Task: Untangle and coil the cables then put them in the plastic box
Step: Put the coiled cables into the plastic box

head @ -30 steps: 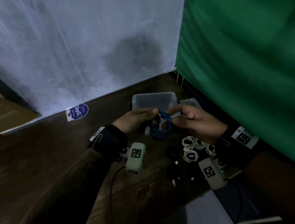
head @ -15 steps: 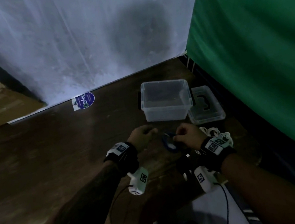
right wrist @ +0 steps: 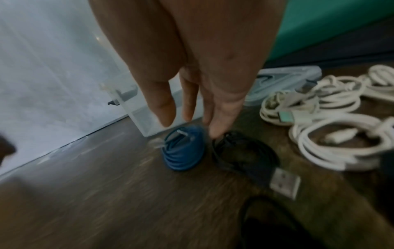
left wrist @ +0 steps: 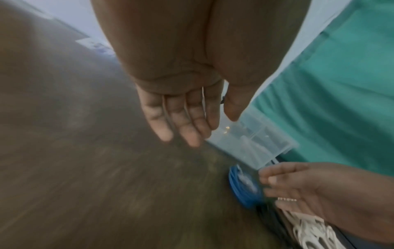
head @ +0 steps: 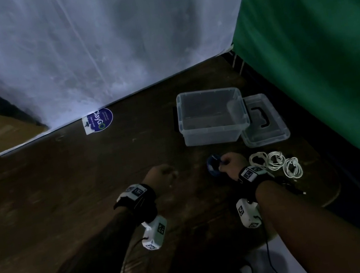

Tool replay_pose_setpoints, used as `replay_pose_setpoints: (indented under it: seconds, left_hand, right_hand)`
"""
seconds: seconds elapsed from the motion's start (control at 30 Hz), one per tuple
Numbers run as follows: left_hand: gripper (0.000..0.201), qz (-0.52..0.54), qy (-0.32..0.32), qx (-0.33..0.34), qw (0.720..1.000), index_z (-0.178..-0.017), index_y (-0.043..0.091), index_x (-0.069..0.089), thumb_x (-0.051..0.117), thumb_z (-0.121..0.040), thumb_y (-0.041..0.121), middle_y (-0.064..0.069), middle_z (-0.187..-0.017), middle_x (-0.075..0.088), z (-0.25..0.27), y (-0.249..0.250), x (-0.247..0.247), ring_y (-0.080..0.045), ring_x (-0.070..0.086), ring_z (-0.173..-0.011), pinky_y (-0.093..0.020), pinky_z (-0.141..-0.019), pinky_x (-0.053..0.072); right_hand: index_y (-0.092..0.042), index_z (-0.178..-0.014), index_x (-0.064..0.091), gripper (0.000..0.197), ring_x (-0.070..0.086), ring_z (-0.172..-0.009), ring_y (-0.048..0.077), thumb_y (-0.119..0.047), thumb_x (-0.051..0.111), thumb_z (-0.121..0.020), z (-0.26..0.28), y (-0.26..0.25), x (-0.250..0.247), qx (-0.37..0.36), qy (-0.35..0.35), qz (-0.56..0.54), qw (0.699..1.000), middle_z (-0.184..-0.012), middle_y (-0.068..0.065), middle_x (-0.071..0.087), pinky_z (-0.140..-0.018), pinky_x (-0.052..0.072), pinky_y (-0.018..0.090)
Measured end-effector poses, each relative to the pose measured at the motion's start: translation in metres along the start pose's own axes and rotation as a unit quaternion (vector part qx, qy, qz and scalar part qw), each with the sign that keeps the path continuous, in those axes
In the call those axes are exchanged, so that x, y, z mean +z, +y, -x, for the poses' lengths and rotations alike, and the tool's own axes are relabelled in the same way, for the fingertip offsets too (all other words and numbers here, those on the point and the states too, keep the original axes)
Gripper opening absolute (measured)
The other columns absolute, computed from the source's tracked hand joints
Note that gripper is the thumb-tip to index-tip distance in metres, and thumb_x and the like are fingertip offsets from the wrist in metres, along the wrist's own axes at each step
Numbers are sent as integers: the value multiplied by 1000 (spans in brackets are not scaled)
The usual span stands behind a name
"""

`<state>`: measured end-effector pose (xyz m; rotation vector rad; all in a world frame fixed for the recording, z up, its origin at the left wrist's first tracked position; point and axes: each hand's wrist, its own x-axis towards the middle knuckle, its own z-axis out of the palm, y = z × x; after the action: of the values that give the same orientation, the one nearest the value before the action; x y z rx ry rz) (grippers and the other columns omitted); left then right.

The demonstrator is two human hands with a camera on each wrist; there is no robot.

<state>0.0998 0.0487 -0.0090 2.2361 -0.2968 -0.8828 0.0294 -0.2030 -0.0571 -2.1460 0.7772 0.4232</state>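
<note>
A coiled blue cable [head: 213, 168] lies on the dark wooden table, in front of the clear plastic box [head: 213, 130]. My right hand [head: 227, 164] is just right of it. In the right wrist view the right hand [right wrist: 192, 121] has straight fingers hanging over the blue cable [right wrist: 184, 149] and a coiled black USB cable [right wrist: 243, 156], gripping neither. My left hand [head: 162, 175] hovers to the left, apart from the coil. The left wrist view shows the left hand [left wrist: 192, 128] with relaxed fingers and nothing in it. Coiled white cables [head: 276, 163] lie to the right.
The box's clear lid [head: 264, 122] lies flat right of the box, against a green curtain [head: 313, 42]. A white sheet [head: 99, 42] hangs behind the table. A round blue sticker [head: 100, 120] is on the table's far edge. More black cable [head: 290, 189] lies by my right wrist.
Both hands came down toward me with the blue coil, which now lies on the table. The left hand let go and moved left; the right hand's fingers opened over it.
</note>
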Motion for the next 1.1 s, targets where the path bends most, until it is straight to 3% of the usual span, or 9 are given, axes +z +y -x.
replay_pose_setpoints:
  seconds: [0.1, 0.2, 0.37, 0.47, 0.6, 0.67, 0.8, 1.0, 1.1]
  left_hand:
    - [12, -53, 56, 65, 995, -100, 18, 65, 56, -92, 14, 1, -100, 59, -18, 19, -16, -21, 60, -98, -31, -83, 46]
    - [24, -78, 123, 115, 983, -114, 19, 62, 56, -91, 19, -1, -118, 51, -41, 43, -30, -17, 54, -102, -33, -88, 46]
    - [40, -157, 80, 147, 973, -130, 26, 53, 57, -92, 38, 2, -143, 34, -80, 79, -31, -18, 49, -114, -35, -97, 45]
    - [31, -201, 60, 136, 968, -116, 22, 65, 49, -96, 40, -1, -135, 45, -97, 84, -26, -24, 46, -119, -42, -101, 43]
    - [23, -207, 65, 127, 968, -104, 19, 66, 51, -94, 34, -2, -119, 53, -105, 84, -23, -22, 50, -108, -39, -90, 48]
    - [21, -181, 85, 117, 973, -108, 20, 63, 56, -92, 32, -2, -120, 51, -108, 83, -21, -22, 50, -109, -37, -88, 48]
    - [57, -94, 133, 61, 985, -139, 24, 39, 61, -88, 35, -6, -143, 35, -115, 72, -20, -27, 41, -125, -44, -98, 45]
    - [37, 60, 133, -18, 989, -116, 18, 42, 64, -88, 30, -6, -111, 58, -121, 83, -29, -21, 59, -90, -38, -74, 53]
    - [50, 43, 90, -15, 995, -126, 20, 38, 66, -84, 22, -6, -116, 58, -120, 87, -30, -23, 60, -94, -40, -80, 54]
  right_hand:
    - [-4, -110, 67, 25, 62, -105, 31, -12, 69, -86, -4, -1, -6, -7, 53, -13, 998, -113, 15, 66, -80, 43, 28]
    - [-4, -113, 65, 28, 61, -106, 32, -15, 68, -88, -7, 3, -11, 8, 64, -3, 998, -115, 16, 65, -85, 47, 32]
    - [-5, -130, 54, 44, 58, -116, 33, -26, 64, -93, -17, 1, -6, 24, 3, 79, 997, -128, 16, 60, -92, 46, 36]
    - [-6, -122, 56, 38, 60, -109, 33, -32, 60, -95, -26, -5, -3, 24, -16, 128, 991, -121, 15, 61, -86, 47, 35]
    - [-8, -118, 58, 36, 60, -109, 32, -35, 59, -94, -38, -12, 1, 16, -7, 162, 987, -121, 13, 61, -83, 47, 34]
    - [-7, -112, 62, 30, 62, -105, 30, -31, 59, -94, -42, -14, 3, 8, -17, 187, 982, -118, 13, 63, -81, 48, 32]
    - [-8, -107, 65, 22, 63, -103, 27, -24, 59, -94, -40, -19, 8, -22, -33, 181, 983, -107, 9, 65, -82, 50, 31]
    - [-15, -96, 66, 8, 62, -94, 22, -20, 65, -89, -18, -33, -17, -111, -29, 100, 988, -96, 3, 65, -78, 46, 29]
    - [-25, -78, 63, 11, 62, -84, 20, -21, 69, -86, -11, -50, -48, -159, 16, 16, 987, -86, -1, 65, -73, 46, 30]
